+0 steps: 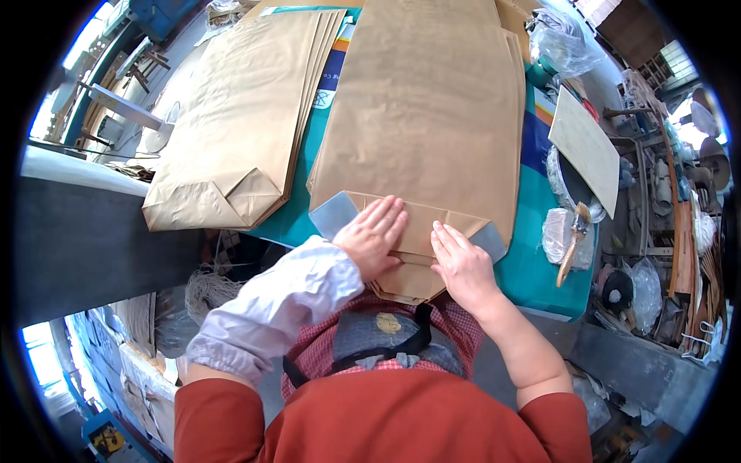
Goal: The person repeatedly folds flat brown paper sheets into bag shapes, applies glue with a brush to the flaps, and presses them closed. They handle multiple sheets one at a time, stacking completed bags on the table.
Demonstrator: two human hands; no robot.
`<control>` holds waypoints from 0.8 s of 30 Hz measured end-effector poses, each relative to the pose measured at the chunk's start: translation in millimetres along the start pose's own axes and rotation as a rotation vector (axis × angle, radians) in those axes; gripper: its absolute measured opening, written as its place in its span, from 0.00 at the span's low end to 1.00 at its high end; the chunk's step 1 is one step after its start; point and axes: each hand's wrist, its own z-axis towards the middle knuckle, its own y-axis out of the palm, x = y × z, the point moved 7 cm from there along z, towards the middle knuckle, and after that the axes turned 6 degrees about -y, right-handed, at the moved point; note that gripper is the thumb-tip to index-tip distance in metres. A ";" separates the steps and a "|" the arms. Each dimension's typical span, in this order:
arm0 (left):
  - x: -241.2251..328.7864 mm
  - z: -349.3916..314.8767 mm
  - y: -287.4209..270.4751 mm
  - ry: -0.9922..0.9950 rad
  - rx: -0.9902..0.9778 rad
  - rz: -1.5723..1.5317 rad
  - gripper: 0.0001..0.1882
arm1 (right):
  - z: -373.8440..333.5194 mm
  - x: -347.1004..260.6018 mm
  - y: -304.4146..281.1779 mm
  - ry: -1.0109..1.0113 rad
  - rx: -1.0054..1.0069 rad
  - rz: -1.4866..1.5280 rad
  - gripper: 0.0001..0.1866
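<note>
A large brown paper bag (421, 116) lies flat on top of a stack of similar bags, its folded bottom end toward me. My left hand (373, 236) rests flat on the left part of the fold, fingers stretched out and pointing away. On the right part of the same fold lies my right hand (461, 264), its fingers extended and close together. Grey-white corner pieces show at both ends of the fold, beside my hands. Below them a creased flap hangs toward my lap. Neither hand grips anything; what lies under the palms is hidden.
Another stack of brown paper bags (231, 100) lies at the left, near ends folded. On the teal table cover (532, 270) at right are a brush (573, 245) with a wooden handle and a round container under a pale board (584, 150). Clear plastic bags (559, 38) sit at the far right.
</note>
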 end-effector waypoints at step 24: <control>-52.7 -33.5 -50.2 -0.360 0.274 -0.207 0.56 | -10.4 86.9 -9.7 0.277 0.154 0.209 0.22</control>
